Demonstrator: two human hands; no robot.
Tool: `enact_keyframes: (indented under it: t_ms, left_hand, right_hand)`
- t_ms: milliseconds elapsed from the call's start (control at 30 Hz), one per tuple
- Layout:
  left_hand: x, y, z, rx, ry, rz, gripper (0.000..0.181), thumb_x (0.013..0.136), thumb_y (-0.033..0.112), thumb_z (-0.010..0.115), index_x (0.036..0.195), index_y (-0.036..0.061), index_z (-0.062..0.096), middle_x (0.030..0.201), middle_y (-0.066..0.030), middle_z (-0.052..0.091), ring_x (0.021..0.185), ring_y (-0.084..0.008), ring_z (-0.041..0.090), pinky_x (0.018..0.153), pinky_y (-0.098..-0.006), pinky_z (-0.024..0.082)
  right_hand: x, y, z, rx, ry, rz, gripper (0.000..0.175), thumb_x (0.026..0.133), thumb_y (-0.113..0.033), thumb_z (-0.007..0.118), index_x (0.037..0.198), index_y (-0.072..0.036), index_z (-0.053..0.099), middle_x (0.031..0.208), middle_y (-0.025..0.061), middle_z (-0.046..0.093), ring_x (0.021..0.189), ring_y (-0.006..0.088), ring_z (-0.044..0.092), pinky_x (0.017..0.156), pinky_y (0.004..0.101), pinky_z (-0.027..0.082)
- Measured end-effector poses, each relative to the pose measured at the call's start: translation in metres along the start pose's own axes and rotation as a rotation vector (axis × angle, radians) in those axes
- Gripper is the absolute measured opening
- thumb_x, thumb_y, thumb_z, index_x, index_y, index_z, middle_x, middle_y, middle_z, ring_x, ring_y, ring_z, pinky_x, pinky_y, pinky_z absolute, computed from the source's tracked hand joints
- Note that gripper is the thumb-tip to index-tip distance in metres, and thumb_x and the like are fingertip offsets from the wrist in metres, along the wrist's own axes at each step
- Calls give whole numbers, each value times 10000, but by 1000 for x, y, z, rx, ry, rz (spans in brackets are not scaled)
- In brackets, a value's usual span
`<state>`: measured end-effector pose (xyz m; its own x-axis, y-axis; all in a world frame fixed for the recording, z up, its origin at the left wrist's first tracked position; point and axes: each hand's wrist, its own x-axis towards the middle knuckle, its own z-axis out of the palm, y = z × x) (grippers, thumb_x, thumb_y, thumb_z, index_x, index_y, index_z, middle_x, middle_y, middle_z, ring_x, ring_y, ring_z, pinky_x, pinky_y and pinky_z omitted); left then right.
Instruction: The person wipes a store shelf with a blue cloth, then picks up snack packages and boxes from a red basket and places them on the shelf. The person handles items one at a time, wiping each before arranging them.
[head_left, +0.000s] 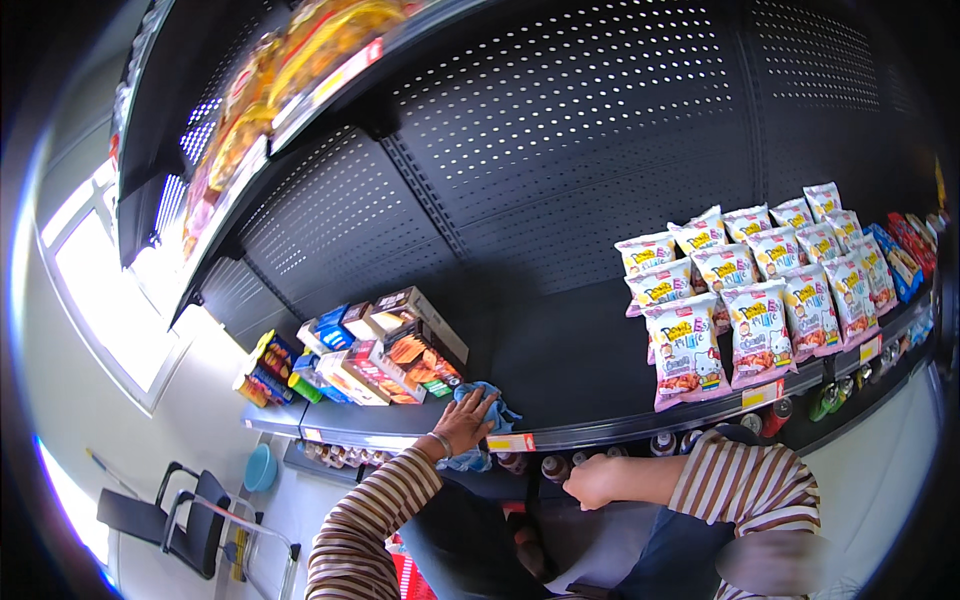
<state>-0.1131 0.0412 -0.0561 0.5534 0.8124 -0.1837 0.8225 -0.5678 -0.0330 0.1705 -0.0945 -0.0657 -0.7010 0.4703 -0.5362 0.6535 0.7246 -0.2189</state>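
My left hand (463, 421) presses down on a crumpled blue cloth (491, 405) at the front of the dark metal shelf (555, 360). Some blue cloth also hangs below the shelf's front edge. Just left of that hand stand several snack boxes (382, 345), the nearest one almost touching the cloth. My right hand (596, 480) is curled into a fist in front of the lower shelf, close to some dark-capped bottles (555, 469). Nothing shows in it, though its inner side is hidden.
Rows of snack bags (690, 345) stand on the shelf's right side. Canisters (266, 371) sit at its left end. An upper shelf (322, 90) with yellow packets juts out overhead. A black chair (195, 517), a blue basin (260, 468) and a red basket (409, 574) are lower left.
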Motion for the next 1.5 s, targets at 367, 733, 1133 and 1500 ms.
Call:
enact_keyframes:
  t_ms: [367, 733, 1133, 1500]
  left_hand:
    - [-39, -60, 24, -90, 137, -206, 555, 963, 291, 593, 1490, 193, 447, 1568, -86, 402, 1411, -292, 434, 1099, -541, 366]
    - [-87, -124, 57, -253, 373, -358, 518, 894, 199, 653, 1399, 194, 537, 1433, -83, 531, 1356, -296, 478, 1060, -529, 398]
    - [-334, -96, 181, -540, 722, -773, 446, 883, 196, 717, 1286, 32, 620, 1277, -211, 646, 1192, -384, 612, 1024, -442, 491]
    - [-291, -22, 230, -888, 898, -861, 718, 833, 337, 828, 1383, 8, 505, 1337, -206, 584, 1267, -317, 543, 1067, -413, 448]
  right_hand:
    - [-15, 9, -7, 43, 34, 115, 443, 914, -357, 689, 1230, -54, 623, 1147, 177, 702, 1079, 360, 681, 891, 487, 555]
    - [-10, 3, -19, 65, 84, 49, 453, 914, -347, 689, 1244, -44, 619, 1128, 232, 697, 1072, 400, 671, 934, 501, 531]
    - [-6, -14, -18, 12, 60, -47, 482, 906, -294, 692, 1287, -25, 570, 1126, 247, 692, 1077, 420, 657, 950, 501, 517]
    - [4, -5, -27, 32, 19, 57, 482, 914, -284, 685, 1293, -9, 570, 1157, 252, 677, 1118, 412, 640, 965, 494, 515]
